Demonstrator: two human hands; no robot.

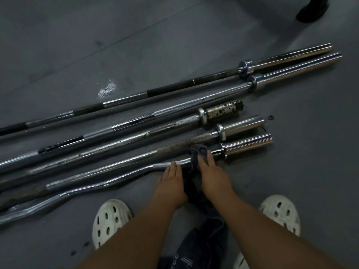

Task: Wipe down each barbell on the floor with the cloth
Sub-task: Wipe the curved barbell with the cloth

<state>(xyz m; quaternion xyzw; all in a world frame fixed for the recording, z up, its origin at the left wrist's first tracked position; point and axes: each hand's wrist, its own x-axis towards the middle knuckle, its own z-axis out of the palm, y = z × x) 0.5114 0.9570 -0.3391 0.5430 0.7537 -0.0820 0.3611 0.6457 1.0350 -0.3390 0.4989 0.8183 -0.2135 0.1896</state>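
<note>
Now left hand [171,180] steadies the curved barbell [163,164], fingers flat together; right hand [212,176] presses the cloth [194,154] down, fingers together; best slide it lengthwise, firmly.

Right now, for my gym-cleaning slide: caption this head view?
Right hand presses dark cloth on the nearest curl bar; left hand touches it.
</note>
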